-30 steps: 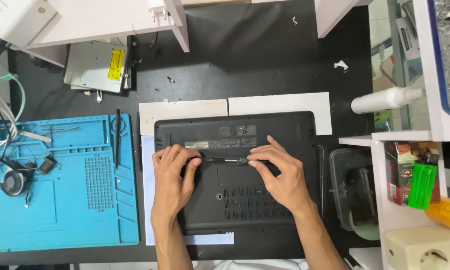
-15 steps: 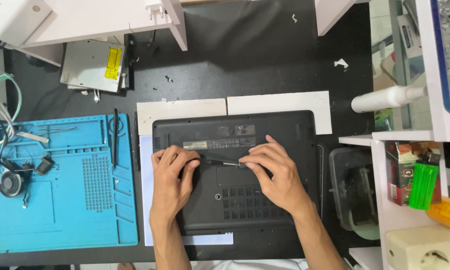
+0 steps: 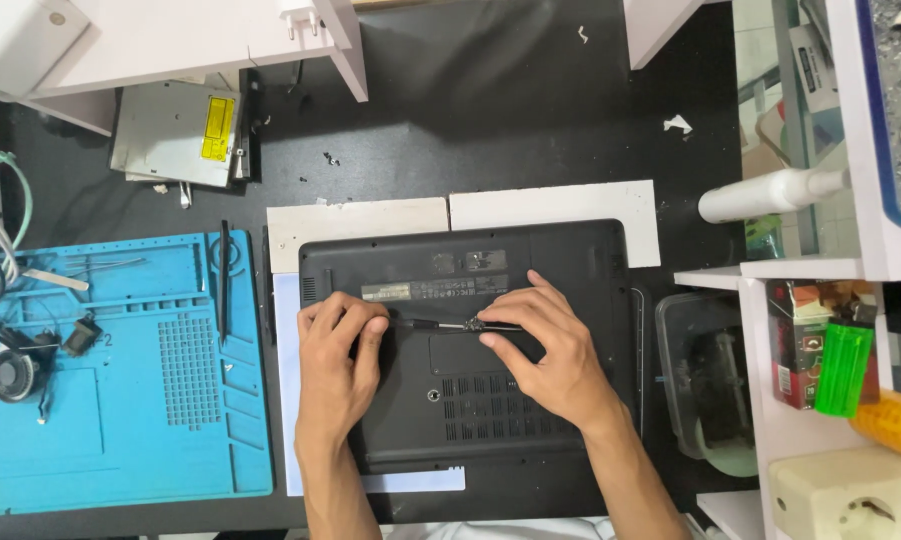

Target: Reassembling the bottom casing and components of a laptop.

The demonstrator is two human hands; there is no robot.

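A black laptop (image 3: 570, 270) lies bottom-up on the dark desk, resting on white foam strips (image 3: 555, 208). My left hand (image 3: 335, 375) rests on its left part and grips the handle of a thin screwdriver (image 3: 435, 324) lying flat across the base. My right hand (image 3: 545, 345) is spread over the middle of the base, with its fingertips pinching the screwdriver's shaft near the tip. The vent grille (image 3: 470, 400) shows between my two hands.
A blue work mat (image 3: 120, 380) with small parts and a small fan (image 3: 12, 375) lies at the left. A removed optical drive (image 3: 175, 135) sits at the back left. White shelving (image 3: 820, 270) with a white bottle (image 3: 770, 192) and a green lighter (image 3: 840, 368) stands right, beside a dark plastic tub (image 3: 705, 375).
My hands have hardly moved on the laptop base. The view has shifted slightly. The screwdriver stays between both hands.
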